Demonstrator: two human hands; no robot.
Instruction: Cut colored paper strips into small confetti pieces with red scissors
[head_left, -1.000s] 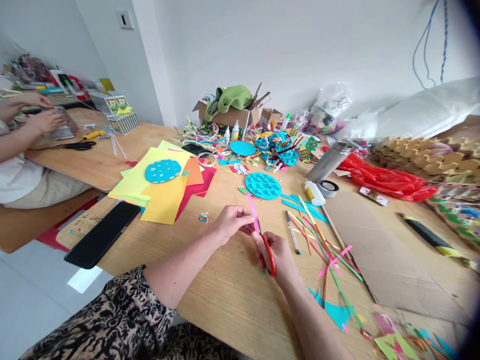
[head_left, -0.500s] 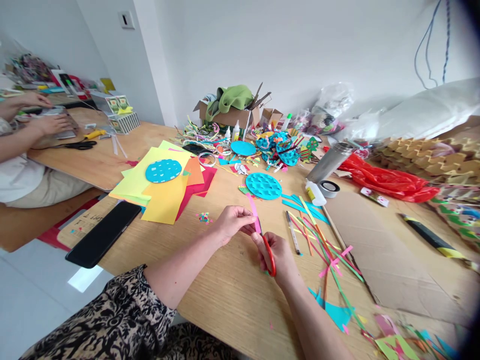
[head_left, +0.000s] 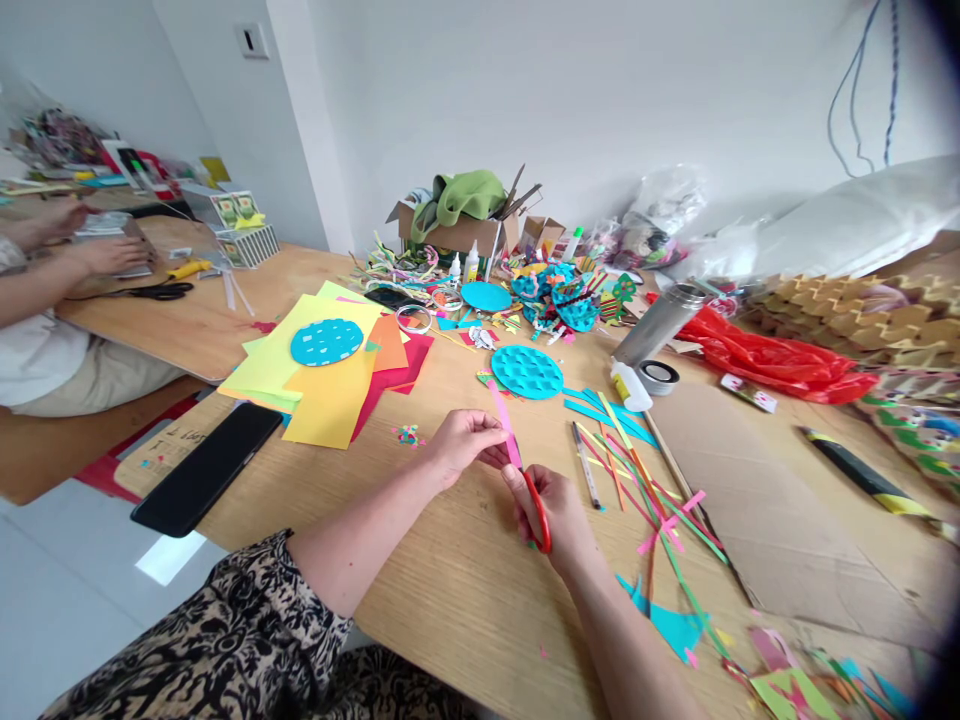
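My left hand (head_left: 469, 445) pinches a narrow pink paper strip (head_left: 498, 403) that points up and away from me. A pair of red-handled scissors (head_left: 539, 515) is gripped in my right hand (head_left: 551, 505), with its blades at the lower part of the strip. My fingers partly cover the blades. Just beyond my hands lies a blue disc (head_left: 527, 372) with a bumpy surface. Small coloured paper bits (head_left: 409, 435) form a little pile left of my left hand. To the right of the scissors are a pen (head_left: 586, 465) and several coloured paper strips (head_left: 649, 500).
Coloured paper sheets (head_left: 326, 405) carry a spotted blue disc (head_left: 327, 342) at left, with a black phone (head_left: 210, 465) nearer me. A steel flask (head_left: 660, 325), glue bottle (head_left: 630, 387), cardboard (head_left: 765, 490) and cutter knife (head_left: 862, 475) lie right. A co-worker's hands (head_left: 112, 252) are at far left.
The pink strip has tilted slightly to the left and the scissor blades have shifted a little against it. The co-worker's hands at far left have moved slightly.
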